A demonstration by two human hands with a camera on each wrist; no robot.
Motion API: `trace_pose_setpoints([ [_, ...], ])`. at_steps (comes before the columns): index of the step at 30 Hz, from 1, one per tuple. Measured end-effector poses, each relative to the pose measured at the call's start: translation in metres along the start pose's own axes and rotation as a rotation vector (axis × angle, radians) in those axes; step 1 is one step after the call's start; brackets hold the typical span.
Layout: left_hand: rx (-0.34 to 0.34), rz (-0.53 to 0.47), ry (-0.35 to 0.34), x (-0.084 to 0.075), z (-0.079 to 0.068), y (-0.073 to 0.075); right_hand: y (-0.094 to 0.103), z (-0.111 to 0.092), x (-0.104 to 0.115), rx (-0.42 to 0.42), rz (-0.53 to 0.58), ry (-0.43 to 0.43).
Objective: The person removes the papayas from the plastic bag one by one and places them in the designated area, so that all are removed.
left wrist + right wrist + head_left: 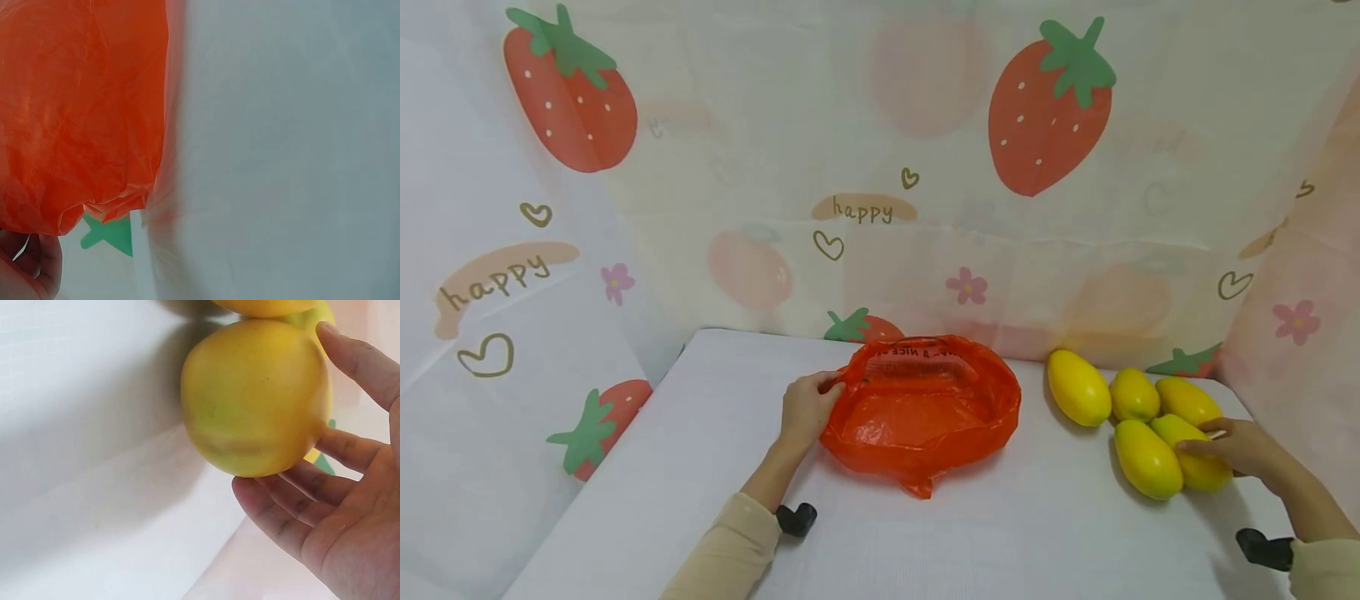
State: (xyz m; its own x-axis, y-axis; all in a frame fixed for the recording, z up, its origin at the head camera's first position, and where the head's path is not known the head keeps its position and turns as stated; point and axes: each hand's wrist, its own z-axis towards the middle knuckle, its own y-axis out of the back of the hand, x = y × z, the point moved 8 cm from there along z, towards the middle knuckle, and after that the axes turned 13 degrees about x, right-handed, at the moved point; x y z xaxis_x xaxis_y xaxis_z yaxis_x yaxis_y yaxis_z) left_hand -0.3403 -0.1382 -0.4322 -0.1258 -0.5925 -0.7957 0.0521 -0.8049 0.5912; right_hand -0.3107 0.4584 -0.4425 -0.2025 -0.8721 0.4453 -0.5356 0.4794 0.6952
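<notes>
A red plastic bag (917,454) stands on the white table with its mouth spread wide, and dark print shows on its inner back wall. My left hand (808,408) pinches the left side of the bag's rim; in the left wrist view only some fingers (50,265) show below the bag. To the right lie several yellow mangoes in a group. My right hand (1243,446) is around the nearest right mango (256,400), thumb on one side and spread fingers on the other. That mango rests on the table, touching its neighbours.
The other mangoes (1148,458) lie close together near the table's (1022,533) right edge. A curtain (760,150) printed with strawberries and hearts hangs behind and at both sides. Each wrist carries a black camera mount (796,520) below the sleeve cuff.
</notes>
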Motion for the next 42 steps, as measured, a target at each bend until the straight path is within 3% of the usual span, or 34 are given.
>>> trace_pose_setpoints([
  [8, 0.003, 0.009, -0.002, -0.001, -0.001, 0.000, 0.005, -0.006, 0.003, -0.012, -0.011, 0.022],
  [23, -0.011, 0.010, -0.028, -0.004, -0.001, 0.002, 0.014, -0.029, 0.031, -0.057, -0.008, 0.074],
  [35, -0.021, 0.021, -0.048, -0.006, -0.002, 0.002, 0.006, -0.037, 0.048, -0.145, 0.046, 0.095],
  [42, -0.029, 0.021, -0.051, -0.008, -0.003, 0.003, -0.005, -0.037, 0.072, -0.219, 0.045, 0.181],
])
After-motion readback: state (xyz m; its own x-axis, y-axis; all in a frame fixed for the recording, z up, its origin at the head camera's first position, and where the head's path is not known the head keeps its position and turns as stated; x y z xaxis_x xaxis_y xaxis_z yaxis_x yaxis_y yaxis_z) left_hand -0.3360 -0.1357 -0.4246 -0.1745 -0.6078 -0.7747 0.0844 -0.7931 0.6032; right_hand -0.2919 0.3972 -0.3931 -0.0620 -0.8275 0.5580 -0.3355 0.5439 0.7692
